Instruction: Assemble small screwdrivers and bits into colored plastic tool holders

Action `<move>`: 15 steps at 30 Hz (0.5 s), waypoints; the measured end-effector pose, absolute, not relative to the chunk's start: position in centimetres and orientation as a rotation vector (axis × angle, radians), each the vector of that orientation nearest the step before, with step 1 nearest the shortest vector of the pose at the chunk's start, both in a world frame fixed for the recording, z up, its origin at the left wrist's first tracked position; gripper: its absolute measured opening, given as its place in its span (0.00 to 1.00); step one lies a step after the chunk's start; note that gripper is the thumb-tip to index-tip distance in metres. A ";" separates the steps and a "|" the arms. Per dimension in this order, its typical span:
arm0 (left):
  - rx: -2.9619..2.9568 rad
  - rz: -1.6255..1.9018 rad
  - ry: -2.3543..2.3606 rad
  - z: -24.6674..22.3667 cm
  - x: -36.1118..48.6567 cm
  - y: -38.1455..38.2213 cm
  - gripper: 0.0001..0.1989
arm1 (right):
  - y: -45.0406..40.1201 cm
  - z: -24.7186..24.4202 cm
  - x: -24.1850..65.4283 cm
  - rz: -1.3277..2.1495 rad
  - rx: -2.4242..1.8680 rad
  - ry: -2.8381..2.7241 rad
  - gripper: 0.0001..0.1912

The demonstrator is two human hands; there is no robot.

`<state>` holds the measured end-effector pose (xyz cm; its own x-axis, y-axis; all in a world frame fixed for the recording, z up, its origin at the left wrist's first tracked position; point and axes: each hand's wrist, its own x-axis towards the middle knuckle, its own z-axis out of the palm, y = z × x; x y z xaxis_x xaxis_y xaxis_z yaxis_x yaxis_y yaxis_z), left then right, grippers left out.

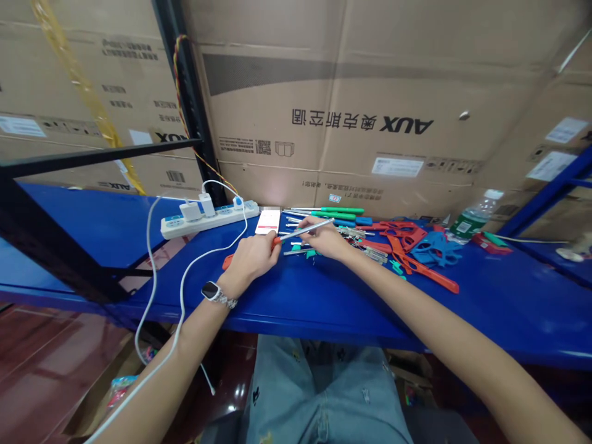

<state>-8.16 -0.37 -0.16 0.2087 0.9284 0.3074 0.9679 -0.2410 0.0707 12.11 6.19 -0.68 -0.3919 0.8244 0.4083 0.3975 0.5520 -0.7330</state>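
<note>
My left hand is closed around the red-orange handle of a screwdriver, whose long metal shaft points right and slightly away from me. Behind and under that shaft is my right hand, its fingers bent together near the metal. Whether they grip the shaft or some small piece is hidden. Just beyond the hands lie screwdrivers with green handles and a blue handle. Several clear-handled screwdrivers rest beside my right wrist. A phone with a lit screen is beyond my left hand.
Red plastic parts and blue plastic parts are heaped to the right, near a green-labelled bottle. A white power strip stands at left, its white cable crossing my left forearm. Large cardboard boxes wall the back of the blue shelf.
</note>
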 end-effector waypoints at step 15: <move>-2.416 -0.220 -1.570 1.0 1.4 2.8 0.21 | 3.7 -1.5 24.9 0.912 -0.977 -1.015 0.29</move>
<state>1.39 2.84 1.00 0.4074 0.8753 0.2606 0.9132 -0.3873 -0.1270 24.89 3.72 -1.47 0.2683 0.9300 0.2512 -0.1507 0.2981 -0.9426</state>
